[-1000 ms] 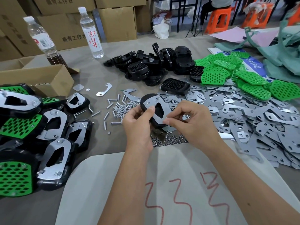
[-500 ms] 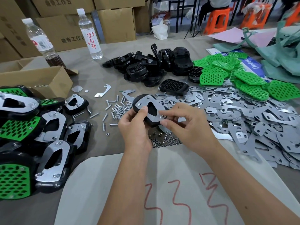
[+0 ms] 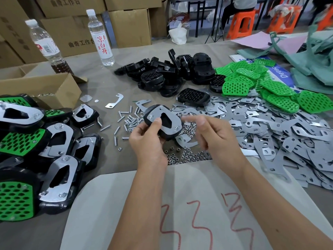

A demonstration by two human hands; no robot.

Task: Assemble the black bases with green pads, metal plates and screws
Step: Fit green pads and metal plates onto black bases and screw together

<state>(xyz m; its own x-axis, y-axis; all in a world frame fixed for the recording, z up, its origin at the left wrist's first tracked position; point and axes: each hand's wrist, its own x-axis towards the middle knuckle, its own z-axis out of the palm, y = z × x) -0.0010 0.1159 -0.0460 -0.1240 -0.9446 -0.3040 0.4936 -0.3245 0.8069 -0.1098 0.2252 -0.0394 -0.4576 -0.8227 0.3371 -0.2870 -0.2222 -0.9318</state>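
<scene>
- Finished black-and-green assemblies (image 3: 36, 150) are heaped at the left edge.
- At frame centre, an oval black base topped with a metal plate (image 3: 163, 121) is gripped by the left hand (image 3: 149, 141).
- The right hand (image 3: 212, 134), just right of it, is blurred and loosely curled; nothing is seen held.
- Loose grey metal plates (image 3: 270, 132) are spread at the right.

It was a small assembly workshop, shown by the long cloth-covered worktable (image 3: 111, 69) heaped with parts sorted by kind. On the table lay a pile of black bases (image 3: 167, 73), green pads (image 3: 270, 87) to its right, metal plates (image 3: 270, 130) nearer than those, loose screws (image 3: 129, 120) and nuts (image 3: 185, 156), and finished units (image 3: 54, 159) stacked at the table's left end. Behind the table stood printed cardboard cartons (image 3: 126, 24), and beyond its far right corner were orange plastic stools (image 3: 241, 24).
</scene>
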